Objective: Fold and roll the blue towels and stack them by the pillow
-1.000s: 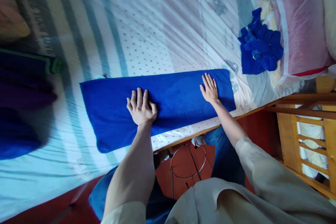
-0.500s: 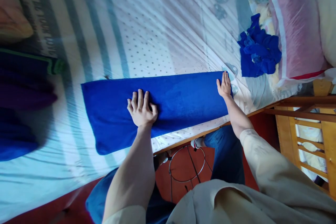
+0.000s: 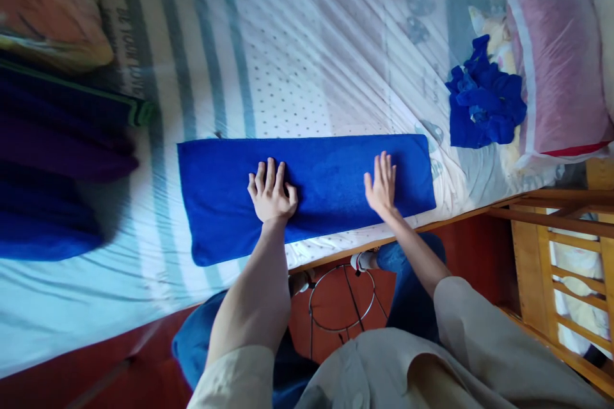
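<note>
A long blue towel (image 3: 330, 179) lies spread along the near edge of the bed, its left end a little wider than its right. On its left half rests my left hand (image 3: 273, 195), palm down with the fingers spread. My right hand (image 3: 382, 185) is over the right part of the towel, fingers stretched out; whether it touches the cloth I cannot tell. Neither hand grips anything. To the right, a crumpled heap of blue cloth (image 3: 487, 99) lies beside a pink pillow (image 3: 559, 57).
Dark blue and purple folded cloths (image 3: 57, 147) are stacked at the left, below an orange and yellow pillow (image 3: 52, 13). The bed sheet (image 3: 288, 89) is striped and dotted. A wooden rail (image 3: 551, 220) stands at the right. Under the bed's edge is a round metal frame (image 3: 311, 307).
My right hand has moved left from the towel's right end, inward over the cloth. My left hand stays on the towel. The whole view has shifted slightly.
</note>
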`<state>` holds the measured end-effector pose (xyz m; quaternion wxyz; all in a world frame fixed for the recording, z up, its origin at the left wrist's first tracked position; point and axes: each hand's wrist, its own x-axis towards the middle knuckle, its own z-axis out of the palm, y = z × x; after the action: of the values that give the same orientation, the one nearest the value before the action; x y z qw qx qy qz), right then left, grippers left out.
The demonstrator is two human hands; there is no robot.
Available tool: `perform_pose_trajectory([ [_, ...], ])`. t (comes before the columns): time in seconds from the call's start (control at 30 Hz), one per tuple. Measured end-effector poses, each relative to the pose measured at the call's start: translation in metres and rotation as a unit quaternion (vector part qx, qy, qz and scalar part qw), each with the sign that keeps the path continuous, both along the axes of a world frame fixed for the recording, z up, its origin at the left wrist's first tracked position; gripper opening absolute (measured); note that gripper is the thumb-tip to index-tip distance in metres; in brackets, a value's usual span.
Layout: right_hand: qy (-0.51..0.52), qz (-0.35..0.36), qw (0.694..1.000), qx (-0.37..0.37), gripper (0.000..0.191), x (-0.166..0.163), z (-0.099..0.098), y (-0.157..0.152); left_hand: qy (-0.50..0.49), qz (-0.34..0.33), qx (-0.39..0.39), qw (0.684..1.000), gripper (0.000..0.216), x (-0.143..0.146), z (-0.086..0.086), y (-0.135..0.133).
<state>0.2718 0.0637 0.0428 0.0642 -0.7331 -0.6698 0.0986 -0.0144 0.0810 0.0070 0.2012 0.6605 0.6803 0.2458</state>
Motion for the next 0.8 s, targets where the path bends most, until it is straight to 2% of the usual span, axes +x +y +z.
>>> perform_pose_trajectory([
  [0.1, 0.034, 0.048, 0.998, -0.028, 0.065, -0.054, -0.003, -0.034, 0.012, -0.004, 0.005, 1.000, 0.063, 0.000, -0.001, 0.000],
  [0.17, 0.037, 0.051, 0.997, -0.044, 0.064, -0.070, -0.008, -0.051, 0.017, -0.006, 0.003, 1.000, 0.063, -0.001, -0.001, -0.001],
  [0.33, 0.028, 0.034, 0.997, -0.055, 0.062, -0.068, -0.018, -0.068, 0.032, -0.007, -0.005, 0.999, 0.064, -0.001, -0.001, 0.000],
  [0.63, 0.026, 0.019, 0.999, -0.044, 0.062, -0.070, -0.022, -0.067, 0.051, -0.015, -0.013, 0.998, 0.064, -0.002, -0.003, -0.001],
  [0.8, 0.043, 0.017, 0.999, -0.026, 0.062, -0.069, -0.022, -0.068, 0.071, -0.030, -0.018, 0.997, 0.063, 0.000, 0.001, 0.000],
])
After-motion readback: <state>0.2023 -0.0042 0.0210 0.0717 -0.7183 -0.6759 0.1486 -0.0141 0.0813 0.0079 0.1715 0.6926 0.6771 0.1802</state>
